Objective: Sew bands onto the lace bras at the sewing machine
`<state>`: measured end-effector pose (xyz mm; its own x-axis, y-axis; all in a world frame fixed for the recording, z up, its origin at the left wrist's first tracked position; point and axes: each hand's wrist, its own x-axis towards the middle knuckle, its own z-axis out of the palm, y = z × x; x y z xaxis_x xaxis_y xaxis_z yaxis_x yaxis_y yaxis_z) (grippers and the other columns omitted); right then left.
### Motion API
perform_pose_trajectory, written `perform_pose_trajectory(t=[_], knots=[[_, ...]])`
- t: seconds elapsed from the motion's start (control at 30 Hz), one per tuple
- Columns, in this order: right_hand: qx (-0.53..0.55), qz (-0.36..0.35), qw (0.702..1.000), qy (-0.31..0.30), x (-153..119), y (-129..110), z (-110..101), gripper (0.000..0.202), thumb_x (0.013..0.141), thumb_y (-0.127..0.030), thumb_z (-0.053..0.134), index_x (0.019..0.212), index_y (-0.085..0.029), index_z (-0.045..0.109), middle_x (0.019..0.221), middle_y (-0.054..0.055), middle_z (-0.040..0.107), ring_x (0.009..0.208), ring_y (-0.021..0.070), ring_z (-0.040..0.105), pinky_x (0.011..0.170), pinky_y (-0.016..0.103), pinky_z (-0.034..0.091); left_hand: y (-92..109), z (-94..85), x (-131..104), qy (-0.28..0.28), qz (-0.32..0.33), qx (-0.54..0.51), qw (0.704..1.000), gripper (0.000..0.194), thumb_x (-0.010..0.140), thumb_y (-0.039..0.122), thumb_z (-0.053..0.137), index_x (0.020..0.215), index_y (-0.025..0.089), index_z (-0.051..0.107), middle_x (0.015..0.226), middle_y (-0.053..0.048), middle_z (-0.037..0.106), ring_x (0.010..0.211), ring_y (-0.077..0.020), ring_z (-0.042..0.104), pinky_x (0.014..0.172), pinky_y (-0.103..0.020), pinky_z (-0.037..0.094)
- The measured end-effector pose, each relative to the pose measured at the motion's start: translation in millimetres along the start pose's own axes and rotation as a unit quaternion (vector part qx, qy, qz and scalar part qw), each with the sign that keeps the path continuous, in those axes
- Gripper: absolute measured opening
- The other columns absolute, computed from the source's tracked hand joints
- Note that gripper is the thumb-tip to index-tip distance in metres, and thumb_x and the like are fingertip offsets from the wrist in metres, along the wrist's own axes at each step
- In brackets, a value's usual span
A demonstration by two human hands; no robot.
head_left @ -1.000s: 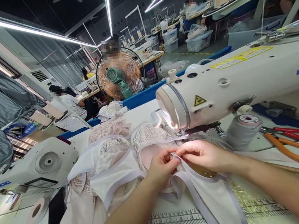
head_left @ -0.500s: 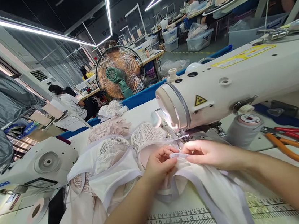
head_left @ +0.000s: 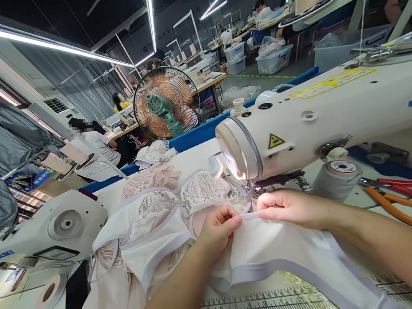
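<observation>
Between my two hands a white bra wing with lavender edging (head_left: 273,246) is stretched along its upper edge. My left hand (head_left: 220,225) pinches that edge on the left, and my right hand (head_left: 282,208) pinches it a short way to the right. Both hands are close in front of the needle area of a white sewing machine (head_left: 300,123), whose lamp lights the fabric. Joined lace bra cups (head_left: 204,187) lie just behind my left hand. More bra pieces (head_left: 153,216) are heaped to the left. The fabric hides the fingertips' undersides.
At the right lie orange-handled and red-handled cutting tools (head_left: 403,200), beside a grey thread cone (head_left: 336,178). A second sewing machine (head_left: 64,222) and a tape roll (head_left: 50,292) stand left. Beyond the table are a fan (head_left: 166,104) and a seated co-worker (head_left: 95,143). A ruler strip (head_left: 254,303) runs along the front.
My hands have moved slightly apart, pulling the edge straight between them. The bra wing now spreads flatter and farther to the right, where it hung bunched before.
</observation>
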<state>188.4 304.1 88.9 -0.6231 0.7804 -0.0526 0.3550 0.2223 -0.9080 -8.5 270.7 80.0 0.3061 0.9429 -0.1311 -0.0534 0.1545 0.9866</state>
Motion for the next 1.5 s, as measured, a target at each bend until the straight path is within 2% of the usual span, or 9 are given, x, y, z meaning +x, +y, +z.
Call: perform_pose_trajectory(t=[0.23,0.53,0.87,0.97,1.07,1.3,1.5], knots=[[-0.011,0.003,1.0,0.001,3.8,2.5,-1.8,0.022,0.073,-0.035,0.05,0.058,-0.018,0.049,0.055,-0.003,0.044,0.055,0.0119,0.041,0.05,0.023,0.031,0.2,-3.4,2.8,0.031,-0.008,0.02,0.999,0.031,0.06,0.038,0.066,0.06,0.015,0.045,0.052,0.006,0.036,0.047,-0.0047,0.028,0.046,-0.021,0.017],[-0.023,0.017,0.999,0.033,8.0,17.9,-2.7,0.024,0.07,-0.036,0.048,0.053,-0.02,0.042,0.053,-0.004,0.039,0.053,0.0117,0.038,0.05,0.024,0.028,-3.1,-15.5,8.7,0.074,-0.01,-0.022,0.997,0.025,0.061,0.03,0.065,0.06,0.015,0.045,0.051,0.006,0.039,0.046,-0.0047,0.032,0.046,-0.02,0.02],[-0.021,0.013,0.999,0.021,8.3,14.7,-0.8,0.022,0.072,-0.034,0.047,0.057,-0.019,0.046,0.055,-0.003,0.041,0.055,0.0122,0.04,0.05,0.023,0.03,-0.4,-9.8,7.3,0.056,0.004,0.017,0.998,0.025,0.06,0.03,0.068,0.058,0.014,0.048,0.051,0.006,0.04,0.046,-0.0042,0.031,0.044,-0.019,0.019],[-0.029,0.021,0.999,0.017,7.5,10.7,-1.1,0.022,0.072,-0.036,0.047,0.057,-0.019,0.045,0.057,-0.003,0.041,0.057,0.0123,0.04,0.052,0.023,0.03,0.7,-7.1,6.5,0.048,-0.014,0.031,0.998,0.026,0.059,0.033,0.068,0.058,0.014,0.05,0.05,0.006,0.04,0.044,-0.004,0.029,0.043,-0.02,0.018],[-0.037,0.025,0.999,0.009,6.7,7.6,-1.9,0.021,0.072,-0.035,0.047,0.059,-0.019,0.046,0.059,-0.003,0.042,0.058,0.0124,0.04,0.053,0.023,0.03,1.4,-4.7,5.6,0.035,-0.028,0.04,0.998,0.027,0.059,0.036,0.069,0.061,0.013,0.055,0.053,0.004,0.045,0.046,-0.0051,0.033,0.045,-0.02,0.021],[-0.044,0.031,0.999,0.003,6.8,5.4,-2.1,0.02,0.072,-0.035,0.048,0.061,-0.019,0.048,0.059,-0.003,0.044,0.059,0.0127,0.041,0.054,0.023,0.031,2.3,-1.2,3.8,0.037,-0.045,0.009,0.998,0.028,0.054,0.037,0.072,0.065,0.012,0.064,0.058,0.0,0.053,0.054,-0.0085,0.043,0.052,-0.022,0.028],[-0.057,0.02,0.998,0.001,7.5,5.0,-2.2,0.02,0.074,-0.034,0.047,0.062,-0.018,0.05,0.06,-0.003,0.046,0.06,0.013,0.043,0.054,0.024,0.032,3.7,0.4,3.5,0.048,-0.055,0.006,0.997,0.03,0.053,0.037,0.073,0.064,0.011,0.065,0.054,0.001,0.052,0.049,-0.0064,0.039,0.048,-0.021,0.025]])
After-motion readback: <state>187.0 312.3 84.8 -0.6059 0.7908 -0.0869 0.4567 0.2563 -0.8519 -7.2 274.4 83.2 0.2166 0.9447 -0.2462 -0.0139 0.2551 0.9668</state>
